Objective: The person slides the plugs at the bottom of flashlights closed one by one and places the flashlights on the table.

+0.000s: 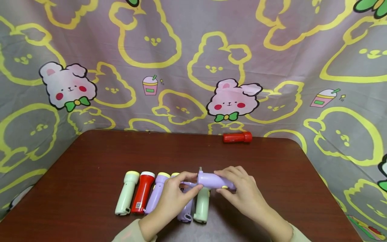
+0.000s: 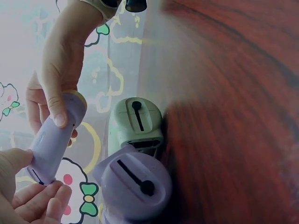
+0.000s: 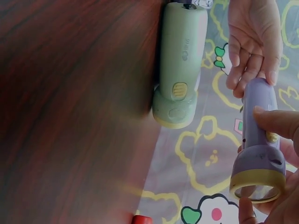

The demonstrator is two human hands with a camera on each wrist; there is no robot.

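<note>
Both hands hold a purple flashlight (image 1: 210, 180) above the table. In the head view it lies sideways, its tail toward the left hand (image 1: 173, 193) and its head toward the right hand (image 1: 242, 190). The left thumb and fingers pinch the tail end, where a small piece sticks up. My right hand grips the front part, covering most of the head in the head view. A yellow switch and a yellow-rimmed lens show on the purple flashlight (image 3: 259, 154) in the right wrist view. Below the hands lie a green flashlight (image 1: 202, 205) and another purple flashlight (image 1: 185, 211), partly hidden.
Left of the hands, a green flashlight (image 1: 127, 193), a red flashlight (image 1: 143, 193) and a purple flashlight (image 1: 155, 195) lie side by side. Another red flashlight (image 1: 237, 137) lies near the far edge of the brown table (image 1: 272, 164). A patterned curtain (image 1: 181, 77) stands behind it.
</note>
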